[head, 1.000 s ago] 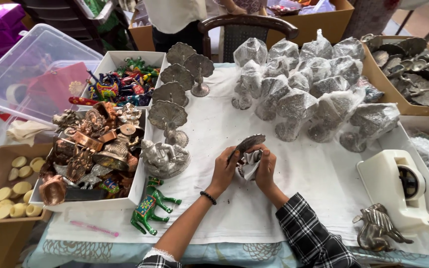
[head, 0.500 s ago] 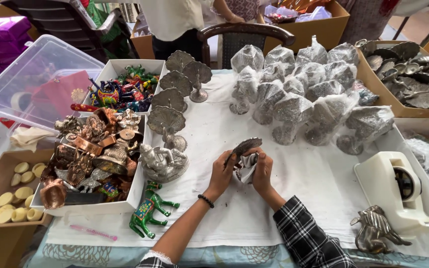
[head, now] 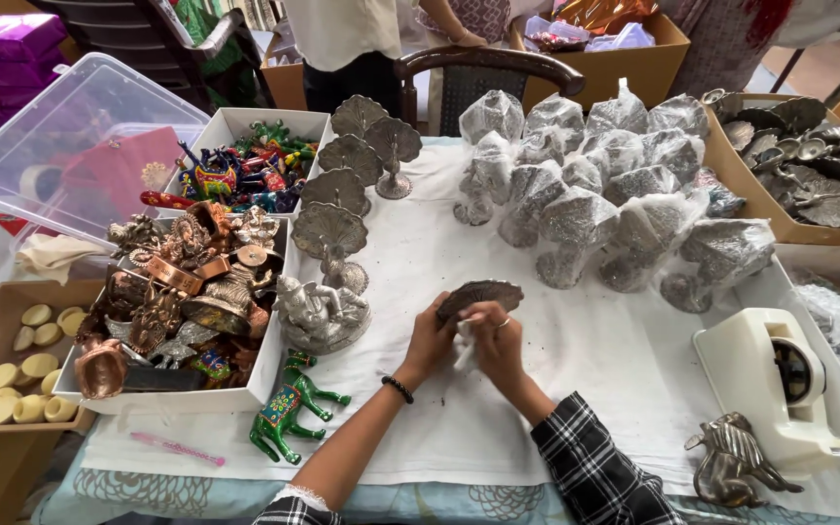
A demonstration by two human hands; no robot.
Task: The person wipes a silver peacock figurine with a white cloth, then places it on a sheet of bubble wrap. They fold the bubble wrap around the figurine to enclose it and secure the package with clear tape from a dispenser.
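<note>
Near the middle of the white tablecloth (head: 576, 369), both of the person's hands meet around a silver metal ornament (head: 479, 294) with a fan-shaped top. Her left hand (head: 430, 340), a dark bead bracelet (head: 400, 388) on the wrist, has its fingers closed around the ornament's left side. Her right hand (head: 494, 342) grips a white cloth (head: 464, 342), pressed against the piece just below the fan. To the left stands a row of bare fan ornaments (head: 342, 190), with a silver figurine (head: 323, 313) and a painted green horse (head: 289, 403) nearer. Further left, a white box (head: 269, 374) holds copper and brass figures. On the far side of the cloth sits a cluster of plastic-wrapped ornaments (head: 595, 185). At the right edge rest a white tape dispenser (head: 780, 374) and a metal animal figure (head: 736, 462).
</note>
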